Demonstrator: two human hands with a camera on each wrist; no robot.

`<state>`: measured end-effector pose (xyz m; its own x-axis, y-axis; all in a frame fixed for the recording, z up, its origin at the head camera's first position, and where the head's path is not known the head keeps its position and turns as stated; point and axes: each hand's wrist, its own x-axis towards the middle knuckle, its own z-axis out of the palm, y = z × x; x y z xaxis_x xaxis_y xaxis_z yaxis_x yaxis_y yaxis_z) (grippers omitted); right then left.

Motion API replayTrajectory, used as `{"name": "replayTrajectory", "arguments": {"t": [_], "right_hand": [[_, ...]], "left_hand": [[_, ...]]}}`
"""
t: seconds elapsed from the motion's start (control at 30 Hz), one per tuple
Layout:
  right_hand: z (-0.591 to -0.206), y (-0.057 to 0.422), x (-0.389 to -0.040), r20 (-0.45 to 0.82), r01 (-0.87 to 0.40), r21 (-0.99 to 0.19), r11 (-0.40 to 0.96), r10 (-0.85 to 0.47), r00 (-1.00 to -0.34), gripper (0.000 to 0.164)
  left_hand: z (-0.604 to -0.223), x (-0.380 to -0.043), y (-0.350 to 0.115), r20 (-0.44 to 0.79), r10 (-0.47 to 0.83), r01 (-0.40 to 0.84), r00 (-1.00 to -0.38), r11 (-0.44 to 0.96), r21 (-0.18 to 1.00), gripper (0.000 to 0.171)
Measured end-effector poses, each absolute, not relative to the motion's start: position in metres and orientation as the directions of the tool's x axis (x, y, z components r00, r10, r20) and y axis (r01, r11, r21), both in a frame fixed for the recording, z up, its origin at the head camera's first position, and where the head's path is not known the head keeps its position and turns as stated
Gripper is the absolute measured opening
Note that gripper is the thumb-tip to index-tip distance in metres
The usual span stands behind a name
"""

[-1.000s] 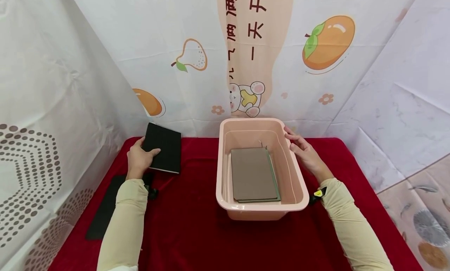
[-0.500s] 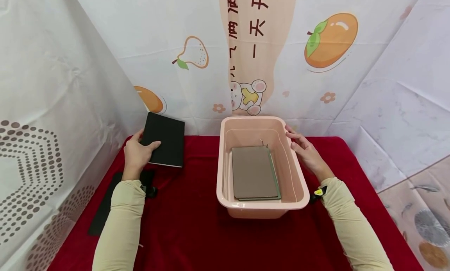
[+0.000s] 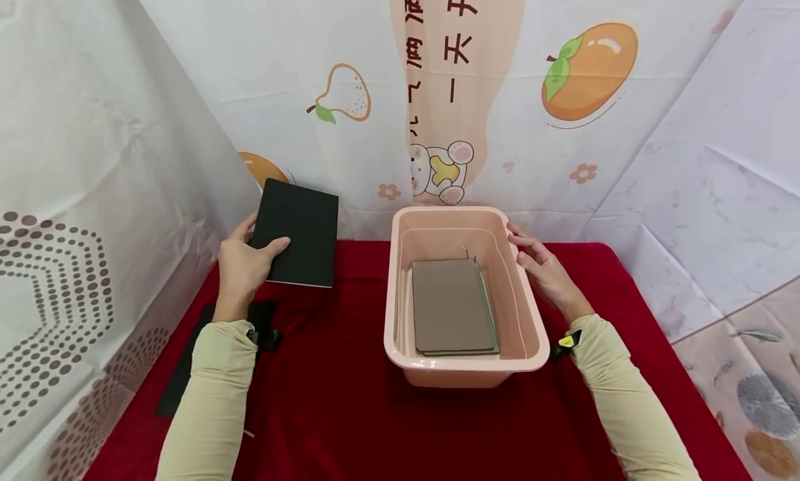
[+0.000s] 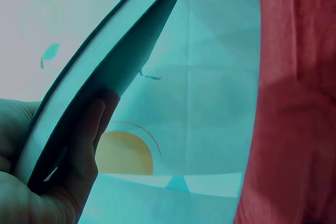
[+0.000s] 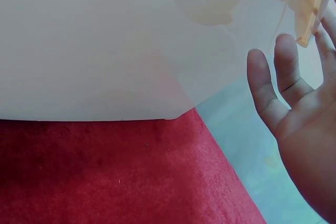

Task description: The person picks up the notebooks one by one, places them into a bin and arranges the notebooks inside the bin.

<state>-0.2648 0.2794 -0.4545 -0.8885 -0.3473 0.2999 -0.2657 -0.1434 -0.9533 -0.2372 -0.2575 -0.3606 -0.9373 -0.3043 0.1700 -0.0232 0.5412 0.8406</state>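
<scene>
In the head view, my left hand (image 3: pixel 245 262) grips a black hardcover notebook (image 3: pixel 300 234) by its left edge. The thumb lies on the cover; the fingers go behind it, and the left wrist view shows them under the notebook (image 4: pixel 89 66). On the right, my right hand (image 3: pixel 550 273) rests against the rim of a pink plastic basin (image 3: pixel 405 367). Its fingers (image 5: pixel 260 77) stretch loosely beside the basin's outer wall in the right wrist view. Inside the basin lies a taupe notebook (image 3: pixel 451 306), with a green notebook (image 3: pixel 487 307) showing beneath it.
A flat black item (image 3: pixel 181 377) lies on the red cloth (image 3: pixel 331 418) at the left, partly hidden by my left sleeve. White printed curtains (image 3: pixel 262 85) stand behind and on both sides of the table.
My left hand has raised the black notebook and moved it slightly to the right, uncovering more of the cloth below it. My right hand and the basin have stayed in place.
</scene>
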Motion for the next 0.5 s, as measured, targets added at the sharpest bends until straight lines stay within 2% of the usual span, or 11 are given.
{"name": "replayTrajectory", "arguments": {"t": [0.5], "right_hand": [[-0.454,0.280,-0.265,0.300,-0.263,-0.953,-0.150,-0.347,-0.889,0.036]], "left_hand": [[-0.336,-0.227,-0.235,0.193,-0.278,0.045,-0.941,0.463,0.885,0.075]]}}
